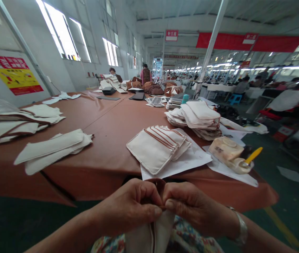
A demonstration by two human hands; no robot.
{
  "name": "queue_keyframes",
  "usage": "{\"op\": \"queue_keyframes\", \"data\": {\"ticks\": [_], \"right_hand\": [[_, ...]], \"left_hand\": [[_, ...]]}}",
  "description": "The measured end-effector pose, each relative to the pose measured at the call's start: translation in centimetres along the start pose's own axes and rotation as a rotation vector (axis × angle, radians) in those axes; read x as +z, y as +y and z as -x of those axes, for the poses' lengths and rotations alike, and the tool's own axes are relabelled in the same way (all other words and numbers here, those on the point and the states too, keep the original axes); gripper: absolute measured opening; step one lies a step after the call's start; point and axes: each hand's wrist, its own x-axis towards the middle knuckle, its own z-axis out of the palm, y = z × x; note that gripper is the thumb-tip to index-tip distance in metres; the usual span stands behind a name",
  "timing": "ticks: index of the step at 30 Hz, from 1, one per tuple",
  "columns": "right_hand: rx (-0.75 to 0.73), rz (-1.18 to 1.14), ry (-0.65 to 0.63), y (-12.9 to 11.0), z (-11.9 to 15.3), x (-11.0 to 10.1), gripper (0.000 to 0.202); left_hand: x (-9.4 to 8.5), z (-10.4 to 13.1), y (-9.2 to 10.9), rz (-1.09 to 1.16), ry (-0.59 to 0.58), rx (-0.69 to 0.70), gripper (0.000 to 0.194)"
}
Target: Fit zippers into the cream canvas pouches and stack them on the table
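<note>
My left hand [136, 203] and my right hand [191, 205] meet in front of the table edge, thumbs and forefingers pinched together. Both grip the brown-edged top of a cream fabric piece [162, 228], which hangs down over my patterned clothing. A strip of brown material shows between the fingertips; its exact shape is partly hidden by the hands. Just beyond them, a fanned stack of cream pieces with brown edging [151, 151] lies on white paper [186, 165]. A bracelet circles my right wrist.
The table [107, 140] has a brown cover. Cream pieces lie at left [54, 146], with a taller stack [199, 116] at right. Near the right edge stands a cut plastic container [225, 149] with a yellow-handled brush [254, 155]. People sit or stand farther back.
</note>
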Motion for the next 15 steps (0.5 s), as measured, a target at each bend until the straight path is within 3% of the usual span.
{"op": "queue_keyframes", "data": {"ticks": [2, 5, 8, 12, 13, 15], "right_hand": [[0.013, -0.021, -0.009, 0.5, 0.0, 0.4, 0.029], [-0.028, 0.07, 0.076, 1.7, -0.2, 1.0, 0.028], [-0.146, 0.195, 0.162, 2.6, -1.2, 0.9, 0.025], [-0.175, 0.215, 0.341, 1.6, -2.5, -0.4, 0.027], [-0.134, 0.146, 0.342, 1.1, -2.7, -0.6, 0.033], [-0.055, -0.02, 0.217, 0.5, -3.4, -0.6, 0.061]], "left_hand": [[-0.3, 0.2, -0.3, -0.072, -0.005, -0.007, 0.027], [-0.9, -0.1, -1.6, -0.042, -0.022, -0.036, 0.038], [-1.3, -0.8, -2.5, 0.056, 0.028, 0.059, 0.046], [-1.2, -0.9, -2.0, -0.111, 0.304, 0.246, 0.045], [-1.0, -0.8, -1.8, -0.139, 0.402, 0.275, 0.044], [-0.6, -0.6, -1.7, -0.155, 0.584, 0.322, 0.042]]}}
